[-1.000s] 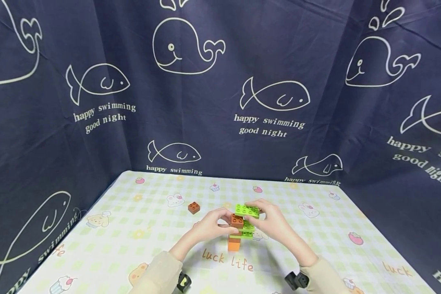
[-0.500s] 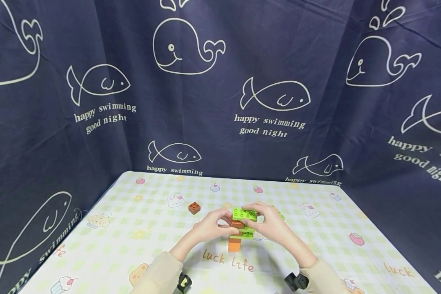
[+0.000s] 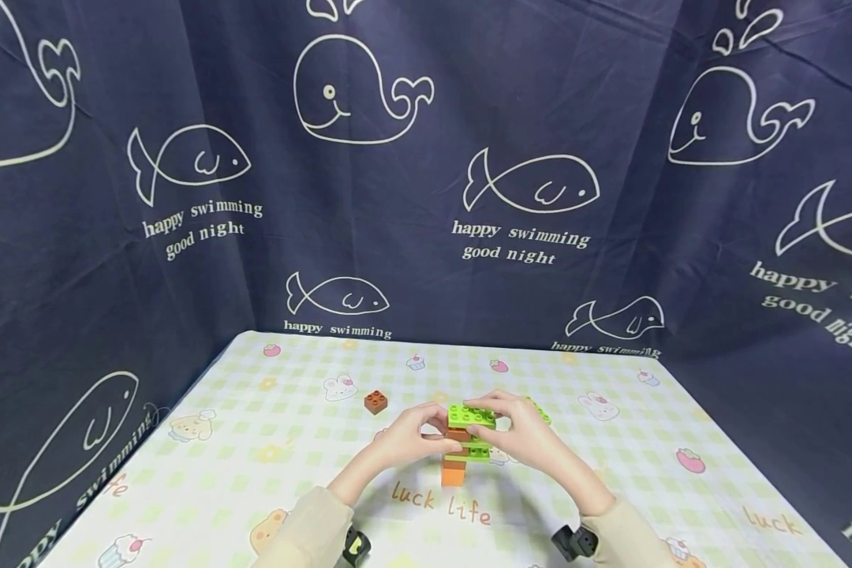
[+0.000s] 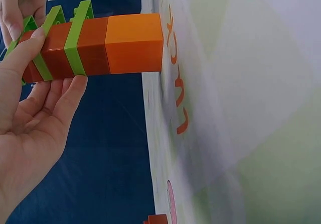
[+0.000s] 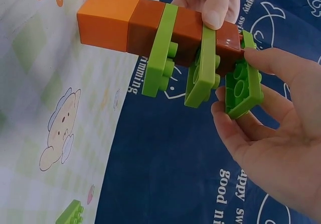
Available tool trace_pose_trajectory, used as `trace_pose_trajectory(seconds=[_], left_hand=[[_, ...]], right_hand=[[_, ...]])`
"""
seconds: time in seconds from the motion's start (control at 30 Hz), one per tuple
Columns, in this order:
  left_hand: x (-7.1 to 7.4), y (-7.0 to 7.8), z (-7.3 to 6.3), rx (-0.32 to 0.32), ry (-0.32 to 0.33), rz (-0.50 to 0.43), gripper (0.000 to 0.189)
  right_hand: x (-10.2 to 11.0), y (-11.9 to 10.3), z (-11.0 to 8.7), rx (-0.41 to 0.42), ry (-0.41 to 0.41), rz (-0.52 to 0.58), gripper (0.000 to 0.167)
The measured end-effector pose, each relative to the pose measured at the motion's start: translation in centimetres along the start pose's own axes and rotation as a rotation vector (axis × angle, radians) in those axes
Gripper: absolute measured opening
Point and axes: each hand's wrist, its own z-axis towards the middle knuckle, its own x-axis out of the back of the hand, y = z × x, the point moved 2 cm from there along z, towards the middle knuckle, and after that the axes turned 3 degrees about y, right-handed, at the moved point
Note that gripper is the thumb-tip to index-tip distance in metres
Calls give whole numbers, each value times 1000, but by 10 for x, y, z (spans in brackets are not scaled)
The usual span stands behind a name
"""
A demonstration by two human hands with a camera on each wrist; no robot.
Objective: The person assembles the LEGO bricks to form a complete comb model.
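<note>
A tower of toy building bricks stands upright on the table, with an orange block [image 3: 453,473] at the bottom. Above it, brown bricks [image 5: 143,25] alternate with thin green bricks [image 5: 160,53] that overhang to the right. My left hand [image 3: 408,434] grips the tower's upper part between thumb and fingers. With thumb and fingertips, my right hand [image 3: 521,426] pinches the top green brick [image 3: 468,416], which lies over the uppermost brown brick [image 5: 228,42]. In the right wrist view, a little of that brown brick's studs shows at the joint, and the green brick's hollow underside sticks out sideways.
A loose brown brick [image 3: 375,402] lies on the table behind and left of the tower. Another green brick [image 3: 538,410] lies behind my right hand, partly hidden. A patterned cloth [image 3: 255,505] covers the table, and a dark blue curtain [image 3: 426,205] surrounds its back and sides.
My right hand has brought the green brick slightly left and down over the uppermost brown brick, covering its studs in the head view. A loose green brick now shows behind that hand. My left hand stays put.
</note>
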Motion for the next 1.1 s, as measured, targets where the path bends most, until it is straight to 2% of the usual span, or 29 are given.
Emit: trace_pose_trajectory(seconds=[0.5, 0.77, 1.1], left_hand=[[0, -4, 0, 6, -15, -31, 24], [-1, -3, 1, 20, -3, -34, 21], [0, -1, 1, 10, -11, -35, 22]], right_hand=[[1, 1, 0, -9, -39, 12, 32], [0, 5, 4, 28, -52, 26, 32], [4, 10, 8, 37, -122, 89, 33]])
